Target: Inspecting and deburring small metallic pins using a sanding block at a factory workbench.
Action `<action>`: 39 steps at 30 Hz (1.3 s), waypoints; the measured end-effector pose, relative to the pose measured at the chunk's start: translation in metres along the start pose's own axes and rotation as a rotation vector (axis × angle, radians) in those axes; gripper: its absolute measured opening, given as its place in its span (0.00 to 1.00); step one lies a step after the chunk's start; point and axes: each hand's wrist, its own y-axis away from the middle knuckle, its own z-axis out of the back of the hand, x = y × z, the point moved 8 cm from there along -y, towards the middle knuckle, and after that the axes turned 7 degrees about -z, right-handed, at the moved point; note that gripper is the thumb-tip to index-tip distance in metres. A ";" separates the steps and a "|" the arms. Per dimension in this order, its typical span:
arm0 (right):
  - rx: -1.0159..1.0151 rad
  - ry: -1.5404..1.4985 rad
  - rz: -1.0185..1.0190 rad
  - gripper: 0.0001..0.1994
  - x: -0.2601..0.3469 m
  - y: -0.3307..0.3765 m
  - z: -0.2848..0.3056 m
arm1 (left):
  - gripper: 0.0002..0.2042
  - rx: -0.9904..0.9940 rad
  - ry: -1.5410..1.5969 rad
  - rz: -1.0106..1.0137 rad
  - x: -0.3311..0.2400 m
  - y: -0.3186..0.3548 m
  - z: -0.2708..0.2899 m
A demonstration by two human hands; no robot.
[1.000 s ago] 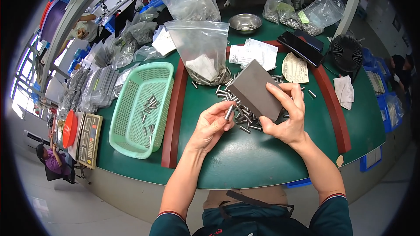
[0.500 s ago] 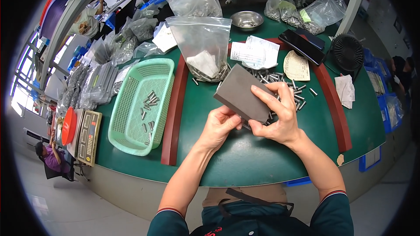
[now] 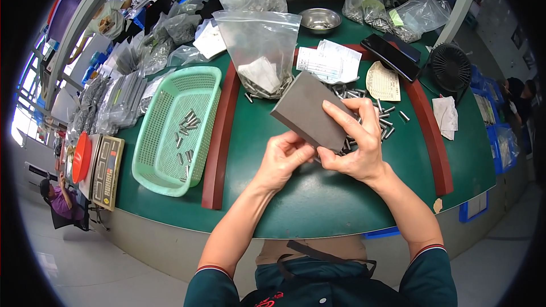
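Note:
My right hand [image 3: 363, 146] grips a flat dark grey block [image 3: 311, 109], thumb at its near edge and fingers across its face. The block is held tilted above the table. Closed in a pinch, my left hand [image 3: 280, 162] is close against the block's lower edge; what its fingertips hold is hidden. Behind the block and my right hand lies a loose pile of short metal pins [image 3: 385, 124], partly covered from sight. A clear zip bag [image 3: 257, 40] with more metal pins and a white paper stands just beyond the block.
A green mesh basket [image 3: 142, 162] with several pins stands left of a dark red wooden bar [image 3: 217, 156]. Papers [image 3: 330, 61], a black phone [image 3: 392, 58], a small fan [image 3: 450, 71] and a steel bowl [image 3: 320, 21] lie farther back. A scale [image 3: 108, 173] sits at the left.
The whole view has shifted slightly. Both hands and the block keep nearly the same pose, with the block a little turned.

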 end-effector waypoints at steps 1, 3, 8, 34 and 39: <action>0.009 -0.004 0.014 0.34 0.001 0.000 -0.001 | 0.11 -0.043 0.077 -0.049 -0.007 -0.003 0.009; 0.052 0.000 0.014 0.34 -0.003 0.009 -0.003 | 0.11 -0.128 0.115 -0.120 -0.020 -0.003 0.024; -0.096 0.031 -0.013 0.33 -0.007 -0.009 0.005 | 0.14 0.069 -0.047 0.052 0.005 0.000 -0.005; -0.050 0.069 -0.078 0.33 -0.025 0.003 0.013 | 0.23 -0.037 0.221 0.019 -0.007 -0.006 0.027; 0.017 0.056 -0.013 0.33 -0.017 0.003 0.006 | 0.20 -0.050 0.232 -0.005 -0.006 -0.004 0.031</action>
